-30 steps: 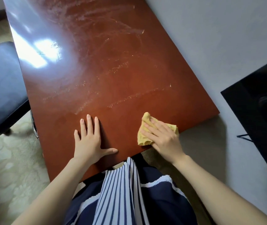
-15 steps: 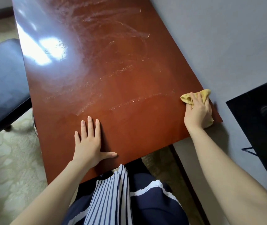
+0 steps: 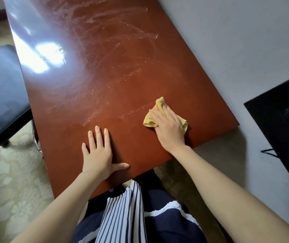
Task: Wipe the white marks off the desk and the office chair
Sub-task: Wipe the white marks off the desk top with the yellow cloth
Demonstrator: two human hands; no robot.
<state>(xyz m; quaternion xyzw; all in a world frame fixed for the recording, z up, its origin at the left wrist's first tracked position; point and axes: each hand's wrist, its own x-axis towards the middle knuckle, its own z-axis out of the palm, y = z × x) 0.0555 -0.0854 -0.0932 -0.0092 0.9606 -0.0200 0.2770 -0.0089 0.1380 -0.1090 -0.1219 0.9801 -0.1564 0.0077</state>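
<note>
Where the right hand's (image 3: 170,132) fingers (image 3: 158,116) press, yellow cloth (image 3: 160,103) lies beneath — bunched.

- Tabletop (image 3: 140,76): glossy reddish-brown wooden slab, running from 6 o'clock toward 12 o'clock, with bright glare toward 10 o'clock.
- White marks (image 3: 133,111): pale streaks and dotted smears across the middle and far surface. The nearest streak ends just at 9 o'clock of the cloth.
- Cloth (image 3: 149,120): yellow, crumpled, lying on the tabletop toward 3 o'clock, beneath the right hand (image 3: 168,127).
- Office chair (image 3: 1,95): dark blue padded seat, beside the tabletop's edge at 9 o'clock.
</note>
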